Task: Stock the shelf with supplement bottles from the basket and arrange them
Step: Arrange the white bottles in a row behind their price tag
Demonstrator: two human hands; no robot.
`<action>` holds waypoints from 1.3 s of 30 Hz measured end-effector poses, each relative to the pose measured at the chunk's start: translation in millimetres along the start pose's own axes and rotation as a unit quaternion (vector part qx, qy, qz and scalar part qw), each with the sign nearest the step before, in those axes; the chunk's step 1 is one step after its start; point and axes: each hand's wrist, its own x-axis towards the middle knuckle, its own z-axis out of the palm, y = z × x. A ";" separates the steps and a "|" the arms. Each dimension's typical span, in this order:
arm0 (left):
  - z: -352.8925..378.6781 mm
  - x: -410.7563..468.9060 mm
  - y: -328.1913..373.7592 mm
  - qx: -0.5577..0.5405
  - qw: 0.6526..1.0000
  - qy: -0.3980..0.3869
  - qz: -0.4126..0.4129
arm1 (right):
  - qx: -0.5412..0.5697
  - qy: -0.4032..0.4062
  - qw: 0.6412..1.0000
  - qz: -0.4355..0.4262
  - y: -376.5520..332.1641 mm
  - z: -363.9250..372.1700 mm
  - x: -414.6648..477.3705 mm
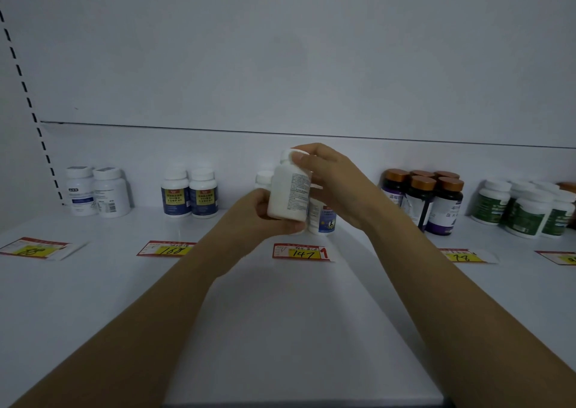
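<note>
Both hands hold one white supplement bottle (288, 189) above the middle of the white shelf (280, 314). My left hand (261, 212) grips its base from below. My right hand (330, 176) wraps the cap and shoulder from the right. The bottle is slightly tilted, with small print facing me. Behind it stand a white-capped bottle (264, 179) and a blue-labelled bottle (322, 217), both partly hidden by my hands. The basket is out of view.
Along the back stand two white bottles (98, 192), two blue-and-yellow-labelled bottles (190, 194), several dark bottles with copper caps (427, 198) and several green-labelled bottles (526, 211). Price tags lie along the shelf, one reading 147 (300, 251). A slotted upright (31, 102) rises at the left.
</note>
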 end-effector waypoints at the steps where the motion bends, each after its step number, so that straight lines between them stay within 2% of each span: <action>1: 0.5 0.2 -0.4 0.011 1.000 0.011 -0.001 | -0.022 0.005 1.000 -0.001 0.3 1.5 -0.2; 4: 1.9 0.4 -0.9 0.041 0.999 0.026 -0.001 | -0.045 0.027 0.999 -0.004 1.5 2.0 0.2; 11: 2.4 0.6 1.4 -0.022 0.998 -0.052 -0.026 | 0.099 -0.010 0.995 -0.012 0.2 -4.0 -0.7; 13: 3.0 -0.2 2.2 0.016 1.000 -0.019 -0.011 | 0.091 -0.008 0.996 -0.009 0.3 -2.0 -1.1; 16: 5.1 0.9 2.3 0.077 0.996 0.045 -0.003 | 0.010 0.028 1.000 -0.008 2.4 3.2 -1.0; 18: 6.4 0.6 2.5 0.095 0.994 0.060 -0.001 | 0.000 0.046 0.999 -0.010 4.8 3.2 0.2; 20: 5.0 1.4 1.7 0.059 0.997 0.050 -0.015 | 0.036 0.048 0.998 -0.008 5.1 -0.3 1.1; 24: 2.5 0.1 4.7 -0.074 0.996 -0.029 -0.048 | 0.095 0.032 0.995 -0.009 4.8 -9.2 1.2; 27: 1.9 -0.7 6.0 -0.040 0.999 -0.032 -0.021 | 0.116 0.012 0.993 -0.011 3.8 -8.5 0.3; 32: 3.7 0.3 4.4 0.037 0.999 0.037 0.006 | -0.008 0.031 0.999 -0.019 5.9 1.3 -1.8; 34: 3.0 0.7 4.2 0.028 0.999 0.035 0.006 | 0.005 0.039 0.999 -0.019 6.7 -0.7 -1.7; 39: 1.4 -0.5 6.5 -0.008 0.999 -0.028 -0.015 | 0.094 0.039 0.995 -0.004 5.7 -9.7 -0.6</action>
